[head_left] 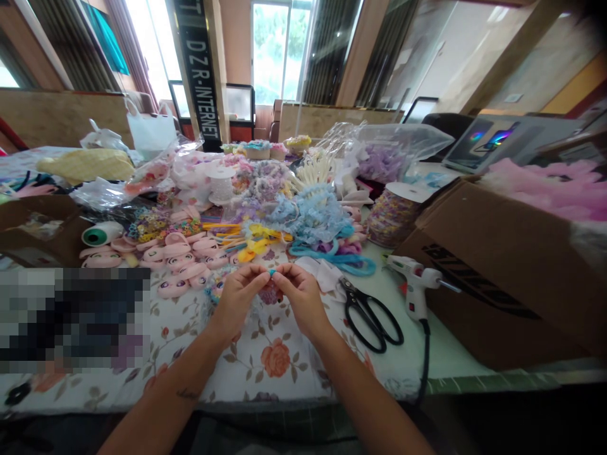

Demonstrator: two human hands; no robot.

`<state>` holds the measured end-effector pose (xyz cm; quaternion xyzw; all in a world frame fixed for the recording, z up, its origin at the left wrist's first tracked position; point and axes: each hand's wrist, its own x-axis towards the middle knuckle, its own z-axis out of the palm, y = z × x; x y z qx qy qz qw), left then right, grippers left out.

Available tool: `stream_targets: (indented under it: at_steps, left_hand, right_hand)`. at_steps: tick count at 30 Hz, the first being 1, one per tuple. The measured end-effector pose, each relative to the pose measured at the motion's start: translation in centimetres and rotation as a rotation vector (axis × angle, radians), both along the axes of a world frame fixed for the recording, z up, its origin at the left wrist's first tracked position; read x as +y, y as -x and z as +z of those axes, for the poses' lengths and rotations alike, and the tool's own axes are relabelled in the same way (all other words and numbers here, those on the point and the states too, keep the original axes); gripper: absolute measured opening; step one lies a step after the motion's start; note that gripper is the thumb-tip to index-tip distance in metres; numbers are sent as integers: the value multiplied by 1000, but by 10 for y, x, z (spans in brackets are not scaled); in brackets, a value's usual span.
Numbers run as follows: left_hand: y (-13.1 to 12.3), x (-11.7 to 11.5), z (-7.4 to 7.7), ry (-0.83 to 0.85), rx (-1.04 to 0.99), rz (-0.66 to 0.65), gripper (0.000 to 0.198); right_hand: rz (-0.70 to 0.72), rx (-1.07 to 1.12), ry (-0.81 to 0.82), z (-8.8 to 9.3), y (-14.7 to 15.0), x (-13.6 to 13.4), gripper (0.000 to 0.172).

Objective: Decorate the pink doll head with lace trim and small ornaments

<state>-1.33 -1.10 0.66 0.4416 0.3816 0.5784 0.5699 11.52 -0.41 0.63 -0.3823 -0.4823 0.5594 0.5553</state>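
Observation:
My left hand [243, 292] and my right hand [301, 292] meet over the flowered tablecloth [275, 360]. Between their thumbs and forefingers they pinch one small turquoise piece [272, 272], too small for me to name. Just behind my left wrist lies a bundle of pastel lacy trim [215, 284], partly hidden by that hand. White paper-like scraps [325, 273] lie beside my right hand. To their right rest black-handled scissors [372, 316], and farther right a white hot glue gun [412, 284] with a black cord.
Several pink pieces with printed eyes [183, 256] lie left of my hands. Blue lace trim [313, 215] and yellow ribbon [256, 245] are heaped behind. A ribbon spool [396, 212] stands near the large cardboard box [512, 272] at right. A smaller box [42, 227] is at left.

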Motion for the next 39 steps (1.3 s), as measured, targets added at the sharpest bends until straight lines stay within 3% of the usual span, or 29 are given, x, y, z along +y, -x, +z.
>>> stream_targets:
  at_steps: [12,24,32,39]
  left_hand:
    - [0,0,0,-2,18,-14,16]
    - [6,2,2,5,125,-150,19]
    - [3,2,1,26,121,-125,19]
    - [1,2,-1,38,84,-59,23]
  right_hand:
    - [-25,43,47,2,2,-3,20]
    - [132,-84,43,4,-21,2,16]
    - [53,-105,54,6,-18,-1,16]
    - [-48,3,85,4,-10,-1,14]
